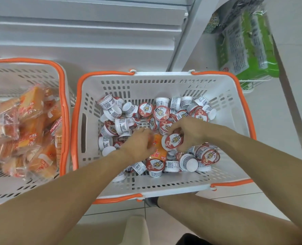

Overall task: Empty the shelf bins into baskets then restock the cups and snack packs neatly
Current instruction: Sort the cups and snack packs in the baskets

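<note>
A white basket (164, 85) with orange handles sits on the floor in front of me, holding several small white cups with red lids (160, 112). My right hand (191, 131) grips one red-lidded cup (172, 142) at the middle of the pile. My left hand (138, 145) reaches into the same basket, its fingers curled on an orange snack pack (158, 151) that lies among the cups. A second white basket (23, 73) at the left holds several orange snack packs (23, 131).
White shelf boards (76, 32) run across the top of the view, with a white upright post (191, 32) at their right end. Green packaged goods (247, 46) sit in a wire rack at the upper right. My leg and shoe (152, 200) show below the basket on the tiled floor.
</note>
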`<state>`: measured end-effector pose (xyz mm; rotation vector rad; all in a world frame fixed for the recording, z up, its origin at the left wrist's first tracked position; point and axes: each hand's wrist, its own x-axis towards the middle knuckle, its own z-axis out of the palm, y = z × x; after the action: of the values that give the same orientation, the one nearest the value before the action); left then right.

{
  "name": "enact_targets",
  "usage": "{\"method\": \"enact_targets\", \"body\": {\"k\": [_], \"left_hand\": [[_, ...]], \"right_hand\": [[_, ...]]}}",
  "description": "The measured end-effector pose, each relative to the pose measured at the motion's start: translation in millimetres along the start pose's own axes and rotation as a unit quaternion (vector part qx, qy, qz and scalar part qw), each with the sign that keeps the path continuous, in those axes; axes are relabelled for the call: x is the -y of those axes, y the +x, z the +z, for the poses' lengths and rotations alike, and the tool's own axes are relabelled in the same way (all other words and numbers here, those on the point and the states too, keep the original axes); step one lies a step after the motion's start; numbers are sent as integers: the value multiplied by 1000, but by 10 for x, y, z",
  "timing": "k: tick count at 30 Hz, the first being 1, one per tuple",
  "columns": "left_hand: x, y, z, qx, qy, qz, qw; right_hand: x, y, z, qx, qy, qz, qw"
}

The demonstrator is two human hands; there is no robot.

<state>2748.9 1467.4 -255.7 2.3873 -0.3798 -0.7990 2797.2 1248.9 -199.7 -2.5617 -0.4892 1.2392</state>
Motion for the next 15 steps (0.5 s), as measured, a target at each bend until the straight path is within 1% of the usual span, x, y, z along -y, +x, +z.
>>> {"method": "enact_targets", "body": {"k": [1,2,3,5,7,9,11,12,13,15], "left_hand": [[-18,91,58,21,7,-14,1000],[-21,183,104,32,41,-18,998],[-16,262,130,42,98,-18,994],[-4,396,106,64,223,-23,972],[13,522,41,103,267,-39,957],[49,658,-14,152,215,-51,963],[70,772,-93,202,114,-74,970],[87,817,-117,223,73,-89,968],[87,840,-135,240,53,-96,965],[97,864,-146,263,51,-106,958]], "right_hand": [[-9,-15,-62,0,1,3,1000],[-13,-26,-121,1,-8,7,1000],[-25,-32,-166,2,-20,11,1000],[-58,-43,-218,2,-46,20,999],[-117,-64,-214,4,-68,26,997],[-208,-87,-199,2,-73,28,997],[-272,-99,-214,-10,-63,28,998],[-289,-95,-228,-16,-54,29,998],[-303,-84,-242,-19,-45,32,998],[-320,-68,-260,-24,-25,38,999]]}}
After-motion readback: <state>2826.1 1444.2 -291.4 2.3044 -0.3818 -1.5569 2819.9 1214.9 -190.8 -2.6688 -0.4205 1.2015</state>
